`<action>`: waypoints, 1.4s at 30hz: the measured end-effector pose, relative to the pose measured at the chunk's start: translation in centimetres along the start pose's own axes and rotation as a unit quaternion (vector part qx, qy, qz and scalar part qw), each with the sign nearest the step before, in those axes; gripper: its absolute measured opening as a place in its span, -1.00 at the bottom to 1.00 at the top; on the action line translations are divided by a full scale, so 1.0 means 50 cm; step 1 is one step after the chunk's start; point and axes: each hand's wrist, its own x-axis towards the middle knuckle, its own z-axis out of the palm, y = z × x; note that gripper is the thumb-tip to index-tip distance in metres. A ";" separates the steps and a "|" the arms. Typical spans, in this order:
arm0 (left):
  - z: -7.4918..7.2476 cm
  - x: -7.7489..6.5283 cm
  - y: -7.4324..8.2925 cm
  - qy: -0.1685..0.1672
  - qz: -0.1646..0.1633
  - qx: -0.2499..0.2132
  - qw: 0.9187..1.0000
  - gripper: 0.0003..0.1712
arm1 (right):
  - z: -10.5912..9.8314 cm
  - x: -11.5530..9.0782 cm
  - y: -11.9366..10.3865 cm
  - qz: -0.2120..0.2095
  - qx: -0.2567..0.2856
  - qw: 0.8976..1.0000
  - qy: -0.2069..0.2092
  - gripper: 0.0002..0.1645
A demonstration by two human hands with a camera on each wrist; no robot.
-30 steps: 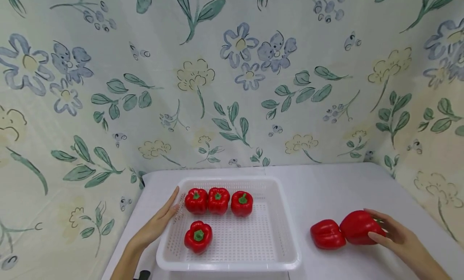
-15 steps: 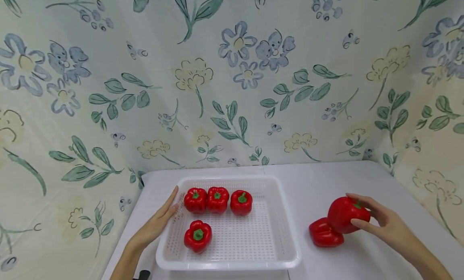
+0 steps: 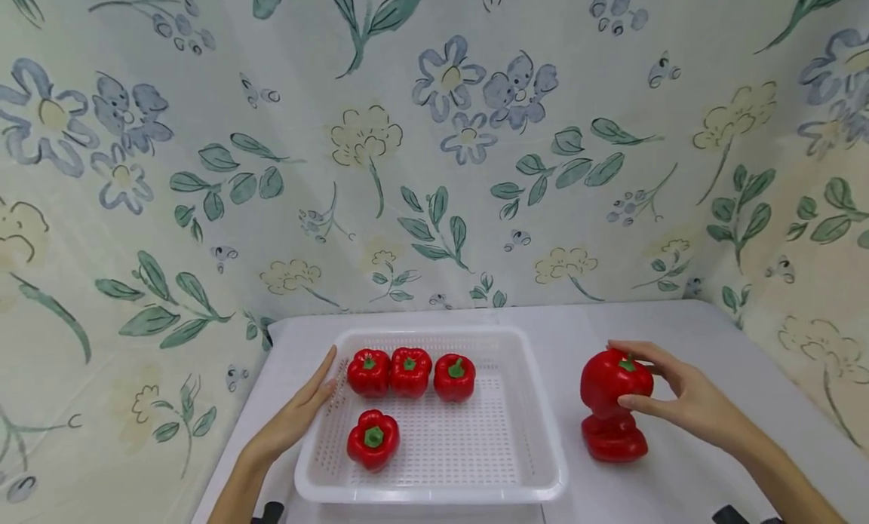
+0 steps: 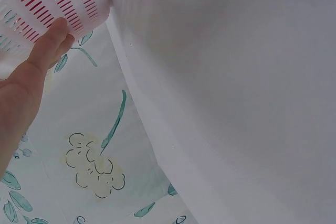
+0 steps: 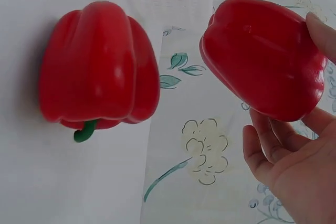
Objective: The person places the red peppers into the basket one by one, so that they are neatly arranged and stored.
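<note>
My right hand (image 3: 686, 396) grips a red bell pepper (image 3: 606, 381) with a green stem, thumb on the near side and fingers on the far side. In the right wrist view this held pepper (image 5: 265, 59) is up off the table, apart from another red pepper (image 5: 100, 66) lying on its side. From the head view, the held one overlaps that lying pepper (image 3: 614, 439). My left hand (image 3: 292, 418) rests with extended fingers against the left side of a white perforated basket (image 3: 434, 496). Several red peppers sit in the basket, three of them in a back row (image 3: 410, 373) and one in front (image 3: 373, 439).
The basket stands on a white table (image 3: 543, 324), left of the lying pepper. A floral curtain (image 3: 434, 170) hangs behind and at both sides. Small black objects show at the bottom edge, one near the left forearm (image 3: 271, 512) and one near the right (image 3: 729, 515).
My right hand has lifted the pepper off the table and carried it left, from beside the lying pepper to over it. The left hand stays at the basket's side.
</note>
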 end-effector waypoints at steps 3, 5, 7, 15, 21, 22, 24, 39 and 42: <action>-0.001 -0.001 -0.001 -0.001 0.001 0.001 1.000 -0.30 | 0.004 0.017 -0.023 -0.019 -0.005 1.000 -0.005 0.00; -0.001 -0.001 -0.002 -0.003 0.002 0.002 1.000 -0.29 | 0.008 0.027 -0.039 -0.033 -0.007 0.999 -0.008 0.01; -0.002 -0.002 -0.004 -0.003 0.003 0.002 1.000 -0.29 | 0.014 0.040 -0.056 -0.045 -0.012 0.999 -0.010 0.03; -0.005 -0.005 -0.009 0.003 0.004 0.005 1.000 -0.29 | 0.048 0.094 -0.121 -0.094 -0.001 0.994 -0.047 0.05; -0.008 -0.004 -0.007 0.003 0.008 0.004 1.000 -0.29 | 0.078 0.125 -0.150 -0.112 0.030 0.990 -0.082 0.04; -0.008 -0.004 -0.007 0.004 0.009 0.004 1.000 -0.29 | 0.085 0.131 -0.152 -0.115 0.037 0.989 -0.091 0.04; -0.008 -0.005 -0.009 0.005 0.009 0.004 1.000 -0.29 | 0.098 0.140 -0.158 -0.118 0.049 0.986 -0.108 0.04; -0.006 0.001 -0.011 0.000 0.011 -0.006 1.000 -0.29 | 0.201 0.204 -0.209 -0.111 0.088 0.961 -0.238 -0.03; -0.007 0.004 -0.008 0.000 0.012 -0.004 1.000 -0.29 | 0.213 0.219 -0.220 -0.132 0.085 0.955 -0.252 -0.05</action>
